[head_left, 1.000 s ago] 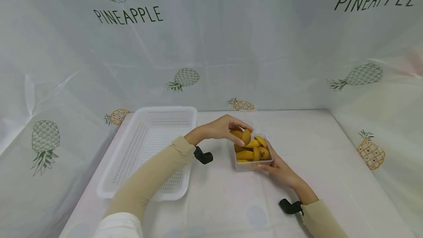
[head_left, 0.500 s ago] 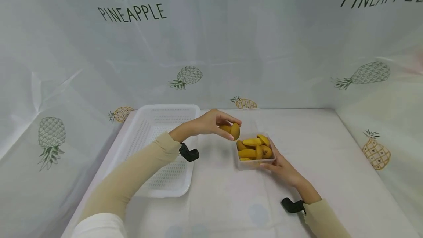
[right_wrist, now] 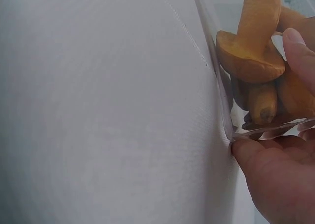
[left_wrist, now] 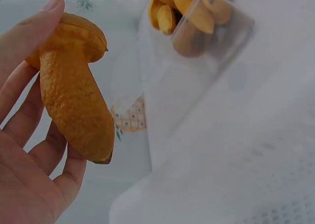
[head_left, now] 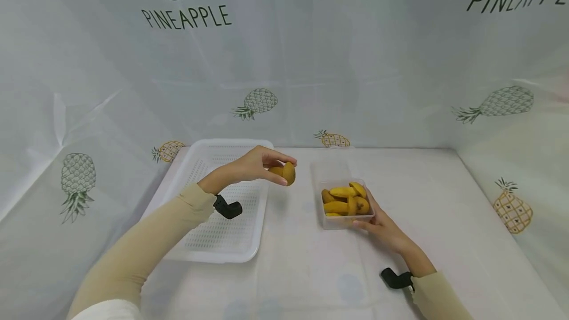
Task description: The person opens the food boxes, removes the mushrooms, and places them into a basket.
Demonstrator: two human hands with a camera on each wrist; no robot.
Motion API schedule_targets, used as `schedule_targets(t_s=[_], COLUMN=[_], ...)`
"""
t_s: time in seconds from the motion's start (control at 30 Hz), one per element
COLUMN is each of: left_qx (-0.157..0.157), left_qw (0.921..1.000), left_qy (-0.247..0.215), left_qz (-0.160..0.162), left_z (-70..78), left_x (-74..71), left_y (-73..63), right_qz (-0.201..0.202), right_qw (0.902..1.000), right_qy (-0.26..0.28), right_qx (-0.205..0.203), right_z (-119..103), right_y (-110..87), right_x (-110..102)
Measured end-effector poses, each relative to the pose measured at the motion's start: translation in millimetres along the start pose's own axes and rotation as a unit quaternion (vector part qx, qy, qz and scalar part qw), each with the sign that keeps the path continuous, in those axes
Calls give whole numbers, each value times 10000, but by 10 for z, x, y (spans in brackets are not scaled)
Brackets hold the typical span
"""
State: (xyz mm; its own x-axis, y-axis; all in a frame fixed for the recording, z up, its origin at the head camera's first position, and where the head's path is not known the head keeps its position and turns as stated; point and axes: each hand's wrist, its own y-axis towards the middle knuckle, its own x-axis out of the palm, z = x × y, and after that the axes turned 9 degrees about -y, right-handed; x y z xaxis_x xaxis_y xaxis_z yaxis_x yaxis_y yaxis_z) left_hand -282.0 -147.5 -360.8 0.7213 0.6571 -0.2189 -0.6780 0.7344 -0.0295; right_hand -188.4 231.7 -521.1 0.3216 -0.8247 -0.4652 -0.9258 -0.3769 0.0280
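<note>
In the head view my left hand is over the right side of the white basket, holding a yellow-brown mushroom. The left wrist view shows this mushroom with its cap by the thumb and its thick stem slanting down across the fingers. My right hand grips the right side and near corner of a clear plastic box, which stands on the table. Several similar mushrooms lie piled inside it. From the right wrist, the thumb reaches over the box's edge, beside a mushroom with its stem up.
A white perforated basket stands left of the box, partly hidden by the left arm. The box's clear lid lies folded back behind it. A pale cloth covers the table, and a pineapple-print sheet hangs behind.
My left hand has lifted the mushroom from above the box and carried it left towards the basket. The right hand stays on the box.
</note>
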Motion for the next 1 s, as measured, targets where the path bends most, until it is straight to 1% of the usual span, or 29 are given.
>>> schedule_targets(t_s=[0.17, 0.33, 0.53, 0.6, 0.67, 0.73, 0.83, 1.0], left_qx=[-146, -325, -409, -458, -521, -605, -812, -1144], left_qw=[9993, 9972, 9931, 9909, 9883, 9857, 9814, 9746], left_qy=[-82, 32, -44, -113, -80, -62, -46, -40], left_qz=[333, 672, 1094, 1259, 1431, 1570, 1741, 1925], left_z=[-16, -110, -292, -357, -427, -497, -614, -786], left_x=[-124, -242, -428, -499, -573, -644, -732, -823], left_y=[-206, -411, -627, -697, -763, -823, -887, -947], right_qz=[-11, -21, -29, -25, -12, -14, 2, 3], right_qw=[9999, 9999, 9999, 9999, 10000, 10000, 9999, 9999], right_qy=[112, 113, 151, 103, 48, 52, 72, 125], right_qx=[-14, 33, 18, 36, 53, 51, 72, 51], right_z=[-1, 7, 29, 30, 29, 26, 27, 19], right_y=[-6, 2, 9, 7, 2, 0, 1, 7], right_x=[8, 11, 8, 8, 6, 4, 1, 6])
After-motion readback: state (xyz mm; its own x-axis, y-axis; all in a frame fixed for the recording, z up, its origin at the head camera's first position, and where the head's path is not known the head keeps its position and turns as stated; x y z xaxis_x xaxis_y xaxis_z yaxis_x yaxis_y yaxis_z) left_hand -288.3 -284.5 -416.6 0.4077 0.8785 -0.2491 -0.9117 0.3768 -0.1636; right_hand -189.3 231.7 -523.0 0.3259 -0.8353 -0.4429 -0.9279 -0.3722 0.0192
